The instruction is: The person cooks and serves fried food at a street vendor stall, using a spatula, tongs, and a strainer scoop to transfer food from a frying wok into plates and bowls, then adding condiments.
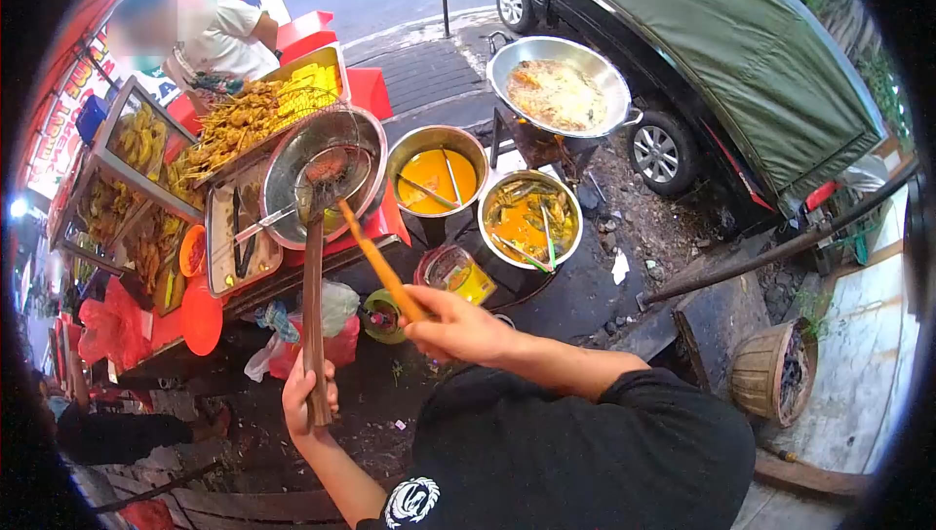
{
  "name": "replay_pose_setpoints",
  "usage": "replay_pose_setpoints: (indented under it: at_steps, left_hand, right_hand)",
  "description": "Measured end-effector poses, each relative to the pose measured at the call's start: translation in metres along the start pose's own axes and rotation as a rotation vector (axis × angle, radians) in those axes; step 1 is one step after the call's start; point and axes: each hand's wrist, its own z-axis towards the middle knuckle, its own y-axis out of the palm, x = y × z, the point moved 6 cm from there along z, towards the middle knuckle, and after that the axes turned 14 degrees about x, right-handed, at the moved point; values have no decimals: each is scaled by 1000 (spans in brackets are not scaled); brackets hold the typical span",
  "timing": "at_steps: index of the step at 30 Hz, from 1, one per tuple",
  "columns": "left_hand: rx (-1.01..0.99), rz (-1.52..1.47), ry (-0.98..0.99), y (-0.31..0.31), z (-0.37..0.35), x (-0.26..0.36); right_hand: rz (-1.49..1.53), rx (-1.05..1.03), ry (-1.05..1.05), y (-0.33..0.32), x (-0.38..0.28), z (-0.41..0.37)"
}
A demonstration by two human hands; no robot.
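My left hand [310, 398] is wrapped round the long wooden handle [313, 325] of a wire skimmer. The skimmer's mesh basket [363, 161] is over a large metal bowl [283, 174], with a reddish-brown clump of food [327, 167] showing in it. In my right hand [453, 325] is a wooden stick [380, 265], its far tip right by the skimmer's neck. A metal handle [265, 222] slants across the bowl's left rim. Left of the bowl, a metal tray [222, 262] holds dark tongs [244, 245].
Behind the bowl, skewers [234, 120] and yellow blocks [310, 89] fill a tray. Pots of orange broth [427, 175] and fish in sauce [531, 221] stand right, below a wok of bubbling oil [556, 96]. A person [229, 38] is at the far left; a covered truck [721, 52] is parked right.
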Motion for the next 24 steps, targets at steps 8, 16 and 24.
replay_pose_setpoints:
  at_steps: [8, 16, 24]
  left_hand:
    - [127, 158, 41, -15, 37, -8]
    - [199, -114, -74, -62, 34, -42]
    - [800, -121, -482, -252, 22, -258]
  right_hand:
    - [92, -165, -19, 73, 51, 25]
    - [-132, -241, 27, 33, 101, 31]
    - [-1325, 278, 154, -196, 270, 70]
